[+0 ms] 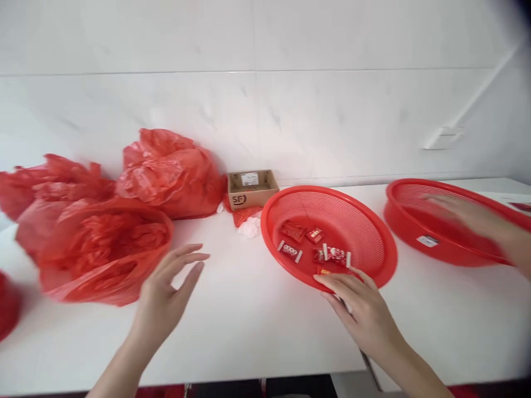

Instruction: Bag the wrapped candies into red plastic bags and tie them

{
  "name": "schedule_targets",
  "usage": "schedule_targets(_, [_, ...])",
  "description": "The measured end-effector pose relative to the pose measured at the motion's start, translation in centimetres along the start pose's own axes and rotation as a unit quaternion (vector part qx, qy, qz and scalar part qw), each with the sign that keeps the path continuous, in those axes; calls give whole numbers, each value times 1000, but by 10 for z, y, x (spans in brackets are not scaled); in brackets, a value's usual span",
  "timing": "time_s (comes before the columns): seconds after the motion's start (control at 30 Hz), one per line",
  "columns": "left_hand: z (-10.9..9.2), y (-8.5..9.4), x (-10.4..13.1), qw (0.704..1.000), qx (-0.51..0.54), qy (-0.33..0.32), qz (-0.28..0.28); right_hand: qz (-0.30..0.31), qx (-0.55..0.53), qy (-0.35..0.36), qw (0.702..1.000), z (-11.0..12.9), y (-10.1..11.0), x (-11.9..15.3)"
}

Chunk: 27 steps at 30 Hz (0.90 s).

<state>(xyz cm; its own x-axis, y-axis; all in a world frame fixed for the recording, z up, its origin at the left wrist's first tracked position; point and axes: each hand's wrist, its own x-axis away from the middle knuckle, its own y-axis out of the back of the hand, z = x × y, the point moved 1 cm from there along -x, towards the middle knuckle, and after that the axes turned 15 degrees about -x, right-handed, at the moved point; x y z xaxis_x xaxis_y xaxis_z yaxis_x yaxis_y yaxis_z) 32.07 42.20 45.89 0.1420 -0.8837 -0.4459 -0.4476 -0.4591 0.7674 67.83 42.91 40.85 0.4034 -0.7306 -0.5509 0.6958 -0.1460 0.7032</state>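
My left hand hovers over the white table, between the open red bag and the middle basket, fingers apart and holding nothing. My right hand is at the near rim of a round red mesh basket, its fingers over the rim and the thumb outside and below. Several small wrapped packets lie in that basket, among them a dark red one and a red-and-white one just beyond my right fingertips.
Red plastic bags fill the back left, one standing open. A small cardboard box is near the wall beside crumpled white paper. Another person's blurred hand reaches over a second red basket at right.
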Motion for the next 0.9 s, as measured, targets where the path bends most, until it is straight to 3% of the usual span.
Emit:
schedule_targets(0.07, [20, 39, 6, 992, -29, 36, -119, -2, -2, 24, 1000, -3, -9, -7])
schedule_targets(0.17, [38, 95, -2, 942, -90, 141, -290, -25, -31, 38, 998, 3, -25, -27])
schedule_targets(0.2, [44, 108, -8, 927, -125, 176, -305, -36, -52, 36, 997, 8, -30, -34])
schedule_targets(0.27, [60, 123, -23, 924, -191, 221, -247, -55, -100, 31, 993, 21, -38, -47])
schedule_targets(0.33, [79, 121, -37, 940, -212, 230, -132, -57, -143, 40, 987, 39, -46, -59])
schedule_targets(0.4, [96, 111, -46, 949, -214, 218, -75, -43, -176, 68, 981, 58, -54, -67])
schedule_targets(0.5, [113, 97, -58, 951, -214, 217, -54, -2, -214, 98, 972, 81, -66, -69])
schedule_targets(0.57, [117, 99, -67, 948, -214, 229, -57, 21, -229, 101, 968, 88, -73, -65])
schedule_targets(0.7, [110, 126, -76, 937, -213, 240, -135, 32, -235, 88, 967, 84, -77, -55])
schedule_targets(0.77, [95, 134, -62, 928, -182, 229, -229, 26, -249, 66, 966, 81, -75, -54])
schedule_targets(0.8, [85, 132, -50, 923, -144, 216, -286, 26, -265, 46, 963, 82, -74, -55])
schedule_targets(0.87, [60, 116, -17, 892, 57, 164, -418, 35, -315, -6, 949, 89, -75, -59])
schedule_targets(0.9, [47, 100, 0, 887, 166, 156, -403, 45, -347, -33, 936, 95, -77, -61])
